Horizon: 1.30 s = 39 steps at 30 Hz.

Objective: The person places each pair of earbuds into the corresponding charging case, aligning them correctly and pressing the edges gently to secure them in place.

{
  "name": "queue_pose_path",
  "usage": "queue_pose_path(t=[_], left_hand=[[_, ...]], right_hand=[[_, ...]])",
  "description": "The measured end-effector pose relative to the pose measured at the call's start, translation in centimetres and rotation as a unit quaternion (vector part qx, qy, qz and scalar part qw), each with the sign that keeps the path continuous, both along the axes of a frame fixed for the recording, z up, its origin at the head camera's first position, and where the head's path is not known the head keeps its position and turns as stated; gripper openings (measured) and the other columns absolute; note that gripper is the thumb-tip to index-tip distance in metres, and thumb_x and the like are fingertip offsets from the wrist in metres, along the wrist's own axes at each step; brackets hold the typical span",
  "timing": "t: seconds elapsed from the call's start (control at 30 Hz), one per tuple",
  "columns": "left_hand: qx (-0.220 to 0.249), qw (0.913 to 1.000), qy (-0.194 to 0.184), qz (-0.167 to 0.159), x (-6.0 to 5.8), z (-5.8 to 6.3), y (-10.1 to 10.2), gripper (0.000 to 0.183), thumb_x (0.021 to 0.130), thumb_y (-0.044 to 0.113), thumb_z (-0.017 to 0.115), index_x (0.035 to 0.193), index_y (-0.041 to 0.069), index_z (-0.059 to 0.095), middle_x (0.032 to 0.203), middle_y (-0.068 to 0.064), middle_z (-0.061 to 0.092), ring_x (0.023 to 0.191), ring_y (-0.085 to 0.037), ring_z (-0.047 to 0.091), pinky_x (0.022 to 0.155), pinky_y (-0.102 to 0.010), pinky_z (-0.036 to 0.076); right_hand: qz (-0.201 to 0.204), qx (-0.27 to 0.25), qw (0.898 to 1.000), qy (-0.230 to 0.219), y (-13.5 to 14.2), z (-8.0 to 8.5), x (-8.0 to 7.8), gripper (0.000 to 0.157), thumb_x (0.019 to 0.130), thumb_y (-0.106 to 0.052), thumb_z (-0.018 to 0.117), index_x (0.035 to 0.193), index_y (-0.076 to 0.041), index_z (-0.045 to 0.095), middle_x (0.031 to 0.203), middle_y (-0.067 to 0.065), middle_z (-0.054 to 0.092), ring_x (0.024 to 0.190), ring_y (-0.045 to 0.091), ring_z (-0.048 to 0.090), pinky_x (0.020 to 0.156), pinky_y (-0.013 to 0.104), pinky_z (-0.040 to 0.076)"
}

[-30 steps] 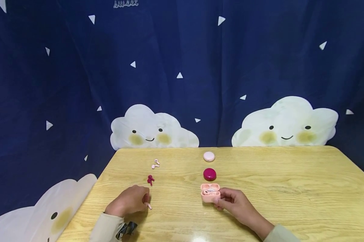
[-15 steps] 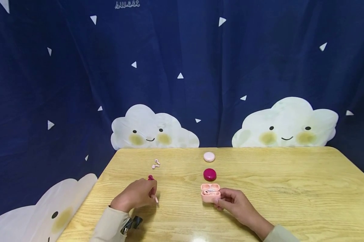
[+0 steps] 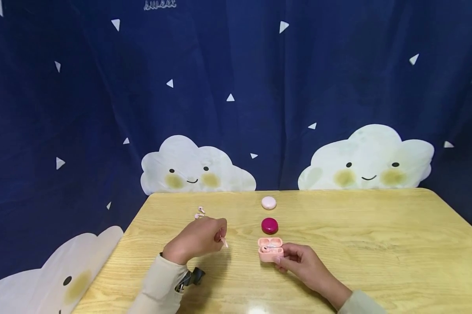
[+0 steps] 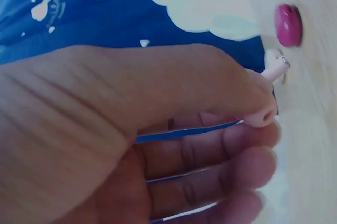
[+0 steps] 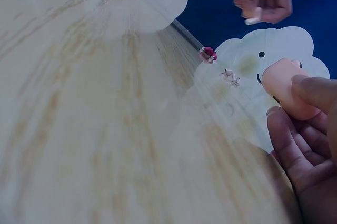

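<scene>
My left hand [image 3: 198, 237] pinches a peach-pink earbud [image 3: 225, 243] between thumb and fingers, above the table, left of the case. In the left wrist view the earbud's stem [image 4: 279, 69] sticks out past the thumb. My right hand [image 3: 302, 264] grips the right side of a peach earbud case [image 3: 269, 257], whose lid stands up. One peach earbud [image 3: 265, 249] sits in the case's left side. A pair of magenta earbuds [image 5: 208, 54] shows in the right wrist view; my left hand hides them in the head view. Pale pink earbuds [image 3: 198, 216] lie beyond that hand.
Behind the peach case stand a round magenta case [image 3: 269, 225] and, farther back, a round pale pink case [image 3: 269, 203], both closed. The wooden table [image 3: 357, 235] ends at a dark blue curtain [image 3: 204, 113] with printed clouds.
My left hand has lifted the peach earbud off the left of the table and carried it right and farther back, toward the case. My right hand stays on the case.
</scene>
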<state>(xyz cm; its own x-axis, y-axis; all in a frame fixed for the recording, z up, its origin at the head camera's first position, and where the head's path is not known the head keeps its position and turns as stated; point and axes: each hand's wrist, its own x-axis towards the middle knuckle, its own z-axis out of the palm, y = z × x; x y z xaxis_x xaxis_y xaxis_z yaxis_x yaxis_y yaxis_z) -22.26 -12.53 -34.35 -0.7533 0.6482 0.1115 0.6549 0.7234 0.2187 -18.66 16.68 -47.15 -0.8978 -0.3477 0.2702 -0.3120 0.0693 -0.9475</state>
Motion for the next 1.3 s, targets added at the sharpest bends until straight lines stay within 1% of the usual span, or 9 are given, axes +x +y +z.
queue_pose_path(t=[0.23, 0.37, 0.47, 0.67, 0.83, 1.0, 1.17, 1.3], left_hand=[[0.005, 0.9998, 0.017, -0.012, -0.5, 1.0, 2.2, 0.015, 0.081, 0.010, 0.071, 0.083, 0.017, 0.057, 0.067, 0.011, 0.052, 0.062, -0.008, 0.047, 0.058, -0.025, 0.041], [0.005, 0.9992, 0.033, -0.020, -0.6, 1.3, 3.2, 0.016, 0.082, 0.012, 0.071, 0.082, 0.018, 0.057, 0.069, 0.009, 0.055, 0.064, -0.009, 0.048, 0.059, -0.025, 0.040], [0.011, 0.9988, 0.037, -0.029, -0.6, 1.4, 3.8, 0.015, 0.082, 0.012, 0.071, 0.083, 0.018, 0.057, 0.070, 0.009, 0.056, 0.065, -0.008, 0.049, 0.059, -0.024, 0.040], [0.024, 0.9985, 0.021, -0.044, -0.5, 1.6, 5.2, 0.013, 0.084, 0.014, 0.070, 0.085, 0.018, 0.058, 0.072, 0.007, 0.057, 0.066, -0.007, 0.049, 0.060, -0.023, 0.041], [0.039, 0.9968, 0.012, -0.069, -0.5, 1.8, 6.3, 0.012, 0.085, 0.014, 0.070, 0.085, 0.018, 0.059, 0.073, 0.006, 0.058, 0.065, -0.006, 0.049, 0.059, -0.021, 0.040], [0.052, 0.9946, 0.006, -0.089, -0.5, 1.8, 7.3, 0.013, 0.084, 0.015, 0.072, 0.085, 0.017, 0.059, 0.075, 0.008, 0.057, 0.067, -0.005, 0.051, 0.061, -0.019, 0.040], [0.070, 0.9919, -0.013, -0.105, -0.3, 1.6, 8.3, 0.013, 0.084, 0.014, 0.072, 0.086, 0.018, 0.060, 0.076, 0.010, 0.057, 0.070, -0.008, 0.056, 0.062, -0.016, 0.041], [0.068, 0.9914, -0.005, -0.112, -0.1, 1.0, 8.9, 0.015, 0.082, 0.012, 0.074, 0.086, 0.018, 0.060, 0.075, 0.009, 0.056, 0.069, -0.005, 0.053, 0.062, -0.016, 0.039]], right_hand=[[0.001, 0.000, 1.000, 0.005, 0.0, 0.3, -0.2, 0.021, 0.092, -0.011, 0.065, 0.105, 0.006, 0.065, 0.084, 0.018, 0.067, 0.069, 0.012, 0.064, 0.062, 0.031, 0.056], [-0.003, 0.003, 1.000, 0.004, 0.0, 0.4, -0.3, 0.022, 0.091, -0.011, 0.065, 0.106, 0.006, 0.065, 0.084, 0.017, 0.068, 0.069, 0.011, 0.064, 0.062, 0.030, 0.056], [-0.003, 0.003, 1.000, 0.001, 0.0, 0.4, -0.2, 0.023, 0.091, -0.011, 0.066, 0.106, 0.006, 0.065, 0.085, 0.018, 0.067, 0.070, 0.012, 0.064, 0.062, 0.030, 0.056], [0.002, 0.000, 1.000, -0.002, 0.0, 0.2, -0.2, 0.023, 0.091, -0.011, 0.065, 0.106, 0.007, 0.065, 0.085, 0.020, 0.067, 0.070, 0.012, 0.064, 0.062, 0.030, 0.056], [0.005, -0.001, 1.000, 0.004, 0.1, 0.1, -0.1, 0.023, 0.091, -0.009, 0.066, 0.106, 0.008, 0.064, 0.085, 0.018, 0.067, 0.070, 0.012, 0.064, 0.062, 0.030, 0.056], [0.003, -0.002, 1.000, 0.014, 0.1, 0.0, -0.1, 0.021, 0.090, -0.008, 0.067, 0.104, 0.007, 0.065, 0.083, 0.016, 0.068, 0.069, 0.011, 0.064, 0.061, 0.030, 0.055], [0.003, -0.015, 1.000, -0.002, 0.0, 0.0, -0.1, 0.026, 0.089, -0.007, 0.068, 0.107, 0.010, 0.062, 0.086, 0.018, 0.068, 0.072, 0.013, 0.066, 0.064, 0.031, 0.056], [0.002, -0.023, 1.000, -0.021, 0.0, 0.1, 0.0, 0.029, 0.089, -0.008, 0.068, 0.109, 0.011, 0.060, 0.090, 0.019, 0.068, 0.076, 0.014, 0.067, 0.066, 0.031, 0.057]])
